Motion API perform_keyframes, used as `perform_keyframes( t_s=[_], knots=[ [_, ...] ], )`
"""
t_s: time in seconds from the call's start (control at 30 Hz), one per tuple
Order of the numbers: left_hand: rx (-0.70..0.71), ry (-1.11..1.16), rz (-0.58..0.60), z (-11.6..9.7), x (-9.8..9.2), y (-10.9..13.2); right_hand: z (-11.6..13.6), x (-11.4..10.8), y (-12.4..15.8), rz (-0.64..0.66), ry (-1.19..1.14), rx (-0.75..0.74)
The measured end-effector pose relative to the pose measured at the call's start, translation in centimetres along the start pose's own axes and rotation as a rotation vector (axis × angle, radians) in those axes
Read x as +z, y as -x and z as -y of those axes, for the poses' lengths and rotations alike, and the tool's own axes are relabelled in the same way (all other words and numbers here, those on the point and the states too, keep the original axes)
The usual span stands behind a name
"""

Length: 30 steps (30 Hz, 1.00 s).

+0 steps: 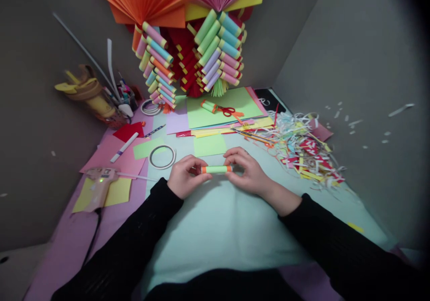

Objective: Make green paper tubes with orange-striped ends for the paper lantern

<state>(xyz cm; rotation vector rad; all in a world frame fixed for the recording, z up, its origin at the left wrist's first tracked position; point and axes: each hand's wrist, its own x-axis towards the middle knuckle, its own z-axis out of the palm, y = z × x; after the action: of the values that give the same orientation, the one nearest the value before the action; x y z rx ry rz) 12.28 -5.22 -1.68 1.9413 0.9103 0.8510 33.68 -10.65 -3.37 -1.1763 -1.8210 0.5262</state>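
A small green paper roll (217,169) with orange bands at both ends lies level between my two hands, just above the pale mint sheet (215,229). My left hand (184,175) pinches its left end with curled fingers. My right hand (247,170) pinches its right end. A light green paper square (210,145) lies just beyond my hands. Both sleeves are black.
A hanging ornament of coloured paper rolls (195,54) stands at the back. Coloured sheets with red scissors (229,111) and another roll (208,106) lie behind. Paper scraps (307,151) pile at right. A glue gun (99,185), tape ring (162,156) and marker (124,147) lie at left.
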Motion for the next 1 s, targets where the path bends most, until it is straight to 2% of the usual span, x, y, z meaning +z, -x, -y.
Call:
perform_keyframes(
  t_s=[0.33,0.63,1.0],
  knots=[
    [-0.061,0.070,0.039,0.49,0.35,0.25,0.11,-0.07,-0.09,0.014,-0.006,-0.001],
    [0.100,0.029,0.046,0.52,0.22,0.27,0.12,-0.09,-0.02,0.017,-0.007,-0.013],
    [0.142,0.106,0.082,0.53,0.38,0.38,0.24,0.02,0.00,0.025,-0.018,-0.029]
  ],
)
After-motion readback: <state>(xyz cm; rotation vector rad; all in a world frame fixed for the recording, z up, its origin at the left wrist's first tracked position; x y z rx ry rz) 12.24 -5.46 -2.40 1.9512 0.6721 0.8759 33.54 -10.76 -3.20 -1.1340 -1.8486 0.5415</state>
